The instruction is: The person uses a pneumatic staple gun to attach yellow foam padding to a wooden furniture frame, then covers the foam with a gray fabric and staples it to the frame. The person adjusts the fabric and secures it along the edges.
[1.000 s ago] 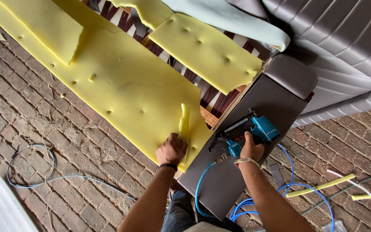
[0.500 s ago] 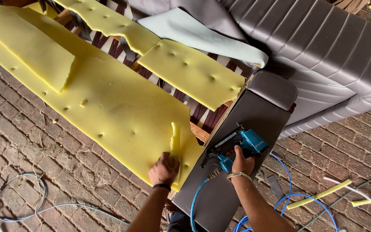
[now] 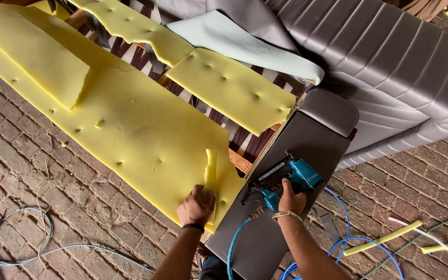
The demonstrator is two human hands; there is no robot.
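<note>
My left hand [image 3: 195, 206] presses on the near corner of a big yellow foam sheet [image 3: 125, 129], pinching a raised foam flap [image 3: 211, 173]. My right hand [image 3: 290, 198] grips a blue pneumatic staple gun [image 3: 286, 181] with a blue air hose [image 3: 234, 243]. The gun's nose points toward the foam edge and rests over the grey upholstered sofa arm panel [image 3: 291, 150]. A wooden frame piece [image 3: 240, 162] shows between foam and panel.
Striped webbing [image 3: 245, 137] shows under a second foam piece [image 3: 229, 88]. A pale foam sheet [image 3: 245, 46] and grey ribbed upholstery [image 3: 390, 62] lie behind. Brick paving [image 3: 37, 207] carries a pale hose [image 3: 22, 243], coiled blue hose [image 3: 359, 243] and yellow foam strips [image 3: 385, 238].
The view has shifted, so the foam and sofa sit lower in frame. My left hand stays on the foam corner and my right hand keeps the staple gun at the panel edge.
</note>
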